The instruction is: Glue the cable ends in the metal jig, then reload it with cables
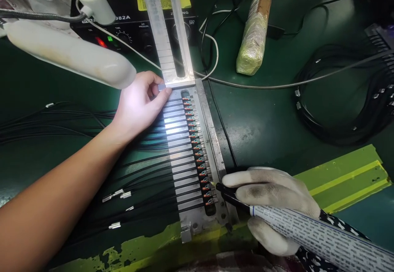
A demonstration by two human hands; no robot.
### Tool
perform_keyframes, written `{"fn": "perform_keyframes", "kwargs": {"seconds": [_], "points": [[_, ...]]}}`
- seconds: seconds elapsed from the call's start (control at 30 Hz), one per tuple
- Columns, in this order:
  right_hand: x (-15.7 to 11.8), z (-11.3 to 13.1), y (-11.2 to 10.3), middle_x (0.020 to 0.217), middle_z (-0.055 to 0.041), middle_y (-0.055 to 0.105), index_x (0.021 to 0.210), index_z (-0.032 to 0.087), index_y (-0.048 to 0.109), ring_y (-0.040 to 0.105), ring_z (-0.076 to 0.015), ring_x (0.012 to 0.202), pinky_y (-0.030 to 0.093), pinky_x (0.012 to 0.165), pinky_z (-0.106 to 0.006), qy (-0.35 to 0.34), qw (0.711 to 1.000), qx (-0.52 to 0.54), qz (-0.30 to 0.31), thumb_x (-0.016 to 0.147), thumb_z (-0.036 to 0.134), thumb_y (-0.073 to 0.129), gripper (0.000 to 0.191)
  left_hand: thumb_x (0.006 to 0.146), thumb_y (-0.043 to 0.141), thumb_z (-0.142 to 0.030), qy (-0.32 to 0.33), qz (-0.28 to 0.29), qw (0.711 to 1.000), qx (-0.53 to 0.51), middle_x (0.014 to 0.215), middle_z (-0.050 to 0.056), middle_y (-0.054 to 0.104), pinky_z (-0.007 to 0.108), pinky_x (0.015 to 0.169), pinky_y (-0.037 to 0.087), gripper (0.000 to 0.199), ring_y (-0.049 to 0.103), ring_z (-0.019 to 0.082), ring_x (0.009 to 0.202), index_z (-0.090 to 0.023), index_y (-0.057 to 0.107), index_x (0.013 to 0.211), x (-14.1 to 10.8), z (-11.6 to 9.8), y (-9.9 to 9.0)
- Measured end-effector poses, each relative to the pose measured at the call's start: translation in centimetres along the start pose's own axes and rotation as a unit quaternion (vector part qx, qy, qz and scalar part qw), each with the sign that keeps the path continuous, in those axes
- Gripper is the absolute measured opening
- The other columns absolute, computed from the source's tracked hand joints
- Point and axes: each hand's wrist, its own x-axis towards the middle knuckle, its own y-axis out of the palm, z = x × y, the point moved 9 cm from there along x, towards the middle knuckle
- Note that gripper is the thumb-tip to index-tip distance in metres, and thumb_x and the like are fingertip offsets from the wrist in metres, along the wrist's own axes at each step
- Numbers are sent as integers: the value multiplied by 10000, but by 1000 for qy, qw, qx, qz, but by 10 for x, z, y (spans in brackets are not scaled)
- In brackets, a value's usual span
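Note:
A metal fixture (pixel 181 163) lies lengthwise before me, holding a row of black cables (pixel 160 175) with their stripped, orange-and-metal ends (pixel 197 141) over a slot. My left hand (pixel 140 99), bare, is closed at the fixture's far left corner, thumb and fingers pinching its edge by a small metal block (pixel 161 87). My right hand (pixel 273 198), in a white glove, grips a pen-like tool (pixel 286 218) with a printed white barrel and black nose. The tool's thin yellowish tip is at the cable ends near the fixture's close end, and I cannot tell whether it touches them.
A white lamp (pixel 70 54) hangs over my left wrist. Behind the fixture stands a black control box (pixel 138 29), with a slotted metal bar (pixel 160 21) in front. A plastic-wrapped bundle (pixel 254 33) and coiled black cables (pixel 323 136) lie right. Yellow-green tape (pixel 344 177) marks the mat.

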Motion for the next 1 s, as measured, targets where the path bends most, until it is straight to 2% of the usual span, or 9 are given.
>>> {"fn": "perform_keyframes", "kwargs": {"seconds": [0.13,0.27,0.7,1.0], "points": [[0,-2,-1,914,-90,689,951,75,684,693,-240,842,614,662,-332,-3,1000,15,-18,644,50,552,335,817,592,-348,1,10,1000,-9,712,-8,513,290,580,370,153,458,140,622,-197,582,843,0,-1,1],[2,0,-3,818,-58,683,964,85,689,695,-241,831,615,649,-326,-1,999,17,-41,640,39,548,357,824,590,-350,2,10,1000,-11,713,-13,510,282,577,365,156,454,135,621,-196,581,848,0,-1,1],[1,3,-1,782,-48,689,960,122,682,704,-232,779,619,650,-322,-10,1000,0,-9,662,61,531,339,822,576,-340,12,-1,1000,-5,704,-5,514,296,573,370,123,466,151,610,-218,578,831,0,-2,0],[2,2,-2,779,-37,702,961,160,682,706,-224,765,625,634,-319,4,1000,-20,-21,703,68,541,308,814,563,-355,10,-2,1000,4,707,-7,516,290,587,380,147,480,155,623,-212,585,839,0,0,0]]}}
